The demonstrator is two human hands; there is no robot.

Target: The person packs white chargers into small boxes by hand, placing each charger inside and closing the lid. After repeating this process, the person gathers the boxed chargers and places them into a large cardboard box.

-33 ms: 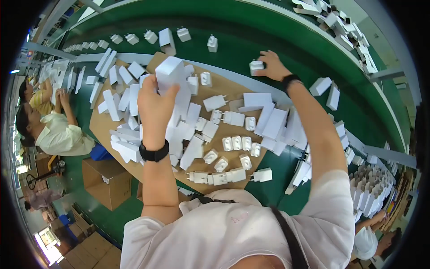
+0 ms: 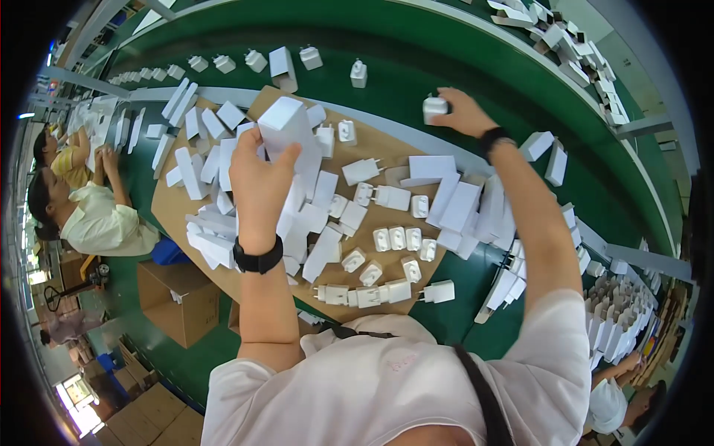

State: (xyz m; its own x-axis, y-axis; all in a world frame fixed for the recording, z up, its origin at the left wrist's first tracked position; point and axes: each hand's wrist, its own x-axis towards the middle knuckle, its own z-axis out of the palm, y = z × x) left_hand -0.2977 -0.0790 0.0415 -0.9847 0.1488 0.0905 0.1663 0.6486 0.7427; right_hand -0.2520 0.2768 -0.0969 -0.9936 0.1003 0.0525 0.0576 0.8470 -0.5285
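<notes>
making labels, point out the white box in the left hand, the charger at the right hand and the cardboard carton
white box [image 2: 285, 120], head view, upper part
charger [image 2: 433, 111], head view, body
cardboard carton [image 2: 195, 318], head view, side wall

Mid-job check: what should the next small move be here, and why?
I'd probably draw the right hand inward, bringing its white charger toward the white box in the left hand. Each hand has its item, but the two are well apart, with the charger out by the green surface. I can't tell whether the box's top is open.
</notes>
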